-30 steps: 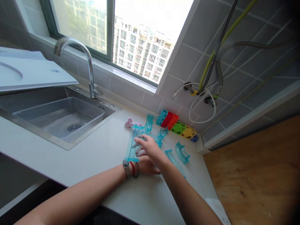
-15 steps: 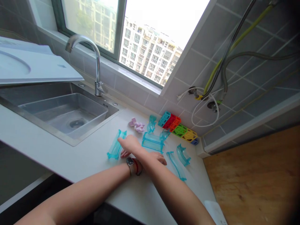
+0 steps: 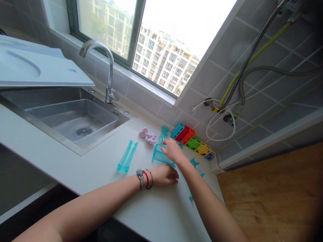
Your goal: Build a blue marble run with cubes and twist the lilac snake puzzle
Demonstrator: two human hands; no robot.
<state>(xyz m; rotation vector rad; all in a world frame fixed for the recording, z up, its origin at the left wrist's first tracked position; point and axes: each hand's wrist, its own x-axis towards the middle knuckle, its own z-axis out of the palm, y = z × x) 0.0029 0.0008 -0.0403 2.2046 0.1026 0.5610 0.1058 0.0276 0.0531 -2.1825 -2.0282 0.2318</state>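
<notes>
Teal translucent plastic track piece (image 3: 157, 155) sits under the right hand (image 3: 173, 151), grip unclear; the empty left hand (image 3: 164, 175) lies flat on the white counter (image 3: 101, 168), coloured lattice blocks (image 3: 187, 134) just beyond.

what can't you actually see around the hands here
Head view throughout.
- Right hand: its fingers cover the teal track piece, so the grip is unclear.
- Left hand: fingertips hidden under the right forearm.
- Curved teal pieces: mostly hidden behind that forearm.

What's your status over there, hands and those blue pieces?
Left hand flat on counter. Right hand on teal track piece, grip unclear. Straight teal piece lies apart, untouched. Nothing in the way.
</notes>
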